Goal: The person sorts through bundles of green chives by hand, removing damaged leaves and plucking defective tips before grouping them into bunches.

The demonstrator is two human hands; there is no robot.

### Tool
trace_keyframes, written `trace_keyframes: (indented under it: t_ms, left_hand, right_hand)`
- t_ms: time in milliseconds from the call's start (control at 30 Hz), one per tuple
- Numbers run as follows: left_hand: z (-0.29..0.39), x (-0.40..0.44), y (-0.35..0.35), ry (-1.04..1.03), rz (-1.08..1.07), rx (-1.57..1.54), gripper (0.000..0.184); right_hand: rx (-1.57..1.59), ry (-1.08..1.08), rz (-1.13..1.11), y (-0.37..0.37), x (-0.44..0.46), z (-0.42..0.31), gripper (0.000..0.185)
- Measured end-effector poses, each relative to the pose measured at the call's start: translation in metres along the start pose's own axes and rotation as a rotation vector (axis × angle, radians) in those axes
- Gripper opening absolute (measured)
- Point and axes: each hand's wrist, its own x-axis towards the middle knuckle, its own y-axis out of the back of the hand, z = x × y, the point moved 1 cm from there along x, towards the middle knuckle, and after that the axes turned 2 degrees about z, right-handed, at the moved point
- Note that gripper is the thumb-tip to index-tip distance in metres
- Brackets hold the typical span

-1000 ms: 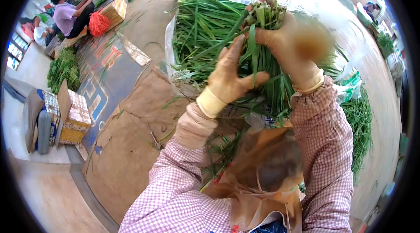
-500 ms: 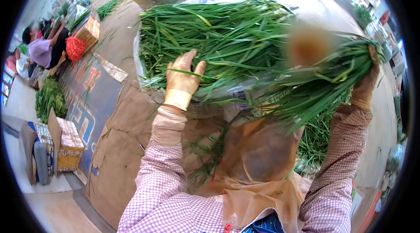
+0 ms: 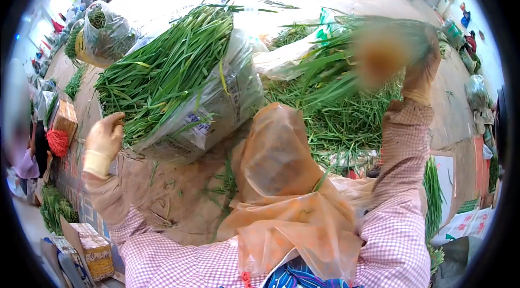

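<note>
Beyond the apron [image 3: 273,150], the left hand [image 3: 104,139] was half curled at the greens [image 3: 168,66], which were held in a bag [image 3: 241,87]; whether anything was gripped there could not be told. Farther out, a bunch [image 3: 330,74] was gripped in the right hand [image 3: 422,69] above a heap [image 3: 346,131], apparently being handled separately; support for its trailing leaves seemed called for.

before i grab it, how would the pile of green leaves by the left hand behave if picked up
The leaves would probably be floppy: they're long and thin, and a yellowish one droops over the plastic. They may slide apart, as no tie shows. The shiny, creased plastic could crumple.
</note>
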Motion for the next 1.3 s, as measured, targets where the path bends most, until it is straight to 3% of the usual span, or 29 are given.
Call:
trace_keyframes:
  t_ms: [33,67,100,133,167,200,267,367,400,467,533,600,633,667,833,1200,1233,1300]
  left_hand:
    - [0.055,-0.013,0.028,0.033,0.05,0.123,0.027]
    - [0.095,-0.022,0.051,0.06,0.015,-0.049,0.027]
    - [0.115,-0.026,0.06,-0.183,0.09,-0.294,0.028]
    - [0.165,-0.031,0.091,-0.216,-0.055,-0.32,0.031]
    - [0.188,-0.03,0.098,-0.515,-0.05,-0.482,0.037]
    - [0.217,-0.028,0.104,-0.677,-0.08,-0.665,0.046]
    - [0.246,0.001,0.092,-0.771,-0.005,-0.57,0.078]
    - [0.321,0.038,0.013,-0.908,-0.253,-0.678,0.088]
    - [0.329,0.035,-0.021,-0.766,-0.501,-0.867,0.096]
    - [0.329,0.041,-0.088,-0.628,-0.745,-0.973,0.099]
    - [0.326,0.021,-0.129,-0.462,-0.924,-1.113,0.098]
    - [0.322,-0.001,-0.153,-0.329,-1.047,-1.23,0.097]
    - [0.32,-0.012,-0.158,-0.274,-1.09,-1.279,0.096]
    - [0.318,-0.021,-0.159,-0.222,-1.122,-1.325,0.095]
    - [0.305,-0.055,-0.142,-0.031,-1.209,-1.493,0.092]
    - [0.306,-0.081,-0.143,0.191,-1.303,-1.588,0.086]
    - [0.306,-0.08,-0.152,0.212,-1.351,-1.53,0.092]
    - [0.309,-0.082,-0.176,0.101,-1.261,-1.474,0.085]
  right_hand:
    - [0.054,-0.016,-0.014,-0.013,-0.011,-0.003,0.023]
    - [0.193,-0.053,-0.016,-0.037,-0.037,-0.015,0.021]
    - [0.264,-0.079,-0.01,-0.048,-0.052,-0.016,0.02]
    - [0.336,-0.105,-0.002,-0.059,-0.066,-0.016,0.019]
    - [0.382,-0.186,-0.005,-0.063,-0.076,-0.008,0.018]
    - [0.429,-0.267,-0.012,-0.066,-0.084,0.002,0.016]
    - [0.503,-0.415,-0.044,-0.076,-0.108,0.015,0.015]
    - [0.669,-0.659,-0.065,-0.087,-0.153,0.015,0.015]
    - [0.675,-0.716,0.025,-0.07,-0.156,0.029,0.016]
    - [0.689,-0.816,0.217,-0.038,-0.162,0.06,0.018]
    - [0.348,-0.779,0.19,-0.003,-0.168,0.057,0.018]
    - [0.261,-0.711,0.25,0.023,-0.176,0.057,0.017]
    - [0.267,-0.797,0.241,0.045,-0.171,0.07,0.017]
    - [0.278,-0.887,0.228,0.066,-0.171,0.083,0.016]
    - [0.157,-0.919,0.339,0.07,-0.179,0.104,0.013]
    - [0.153,-0.821,0.384,0.068,-0.184,0.114,0.016]
    - [0.133,-0.828,0.414,0.065,-0.183,0.114,0.016]
    - [0.114,-0.85,0.475,0.06,-0.184,0.116,0.016]
